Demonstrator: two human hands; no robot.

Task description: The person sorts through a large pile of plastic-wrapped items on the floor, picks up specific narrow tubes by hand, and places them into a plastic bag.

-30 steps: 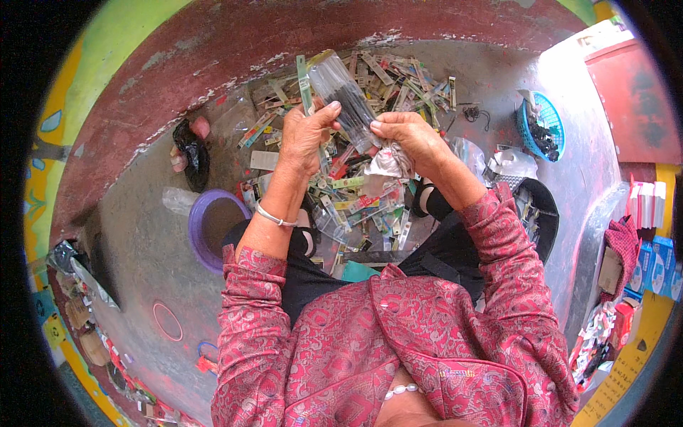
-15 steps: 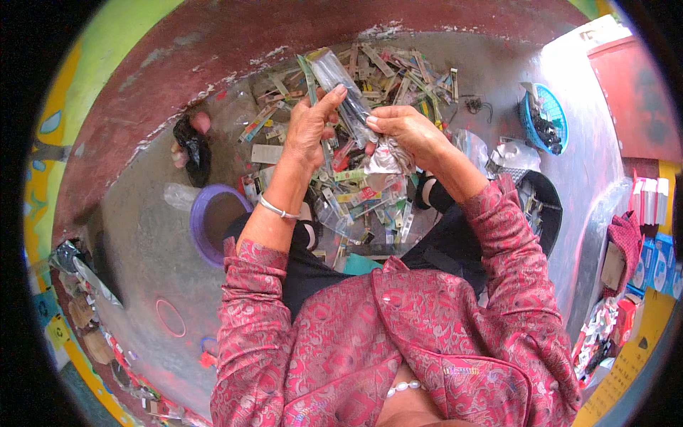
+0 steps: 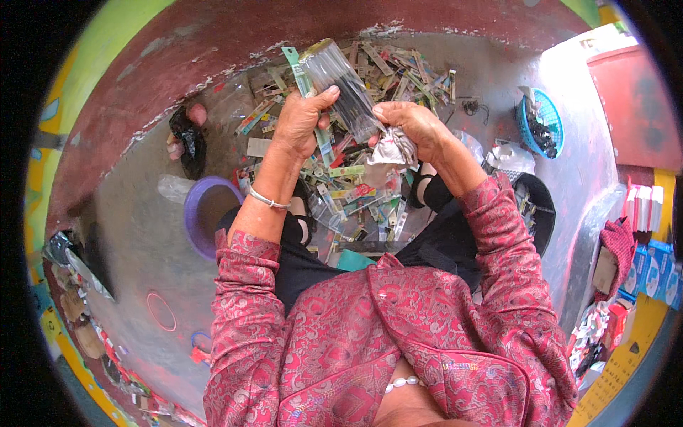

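Over the floor (image 3: 142, 235):
Left hand (image 3: 299, 124): closed on clear packet (image 3: 341, 85), raised slightly higher than before.
Right hand (image 3: 413, 124): pinching packet's lower end, crumpled foil (image 3: 393, 151) beneath.

Daylight fills the scene, bright and fairly even, strongest at the far right, where the grey floor (image 3: 569, 92) washes out to a pale glare. The clear plastic packet (image 3: 338, 78) held up in the middle catches soft sheen along its creases. Shadows are mild — a darker patch lies under the person's arms and body, over the near scraps. The fisheye bends the red wall (image 3: 213, 64) into an arc, and a black ring closes the corners. Focus is sharp in the middle; the rim goes soft and smeared — colours there blur together.
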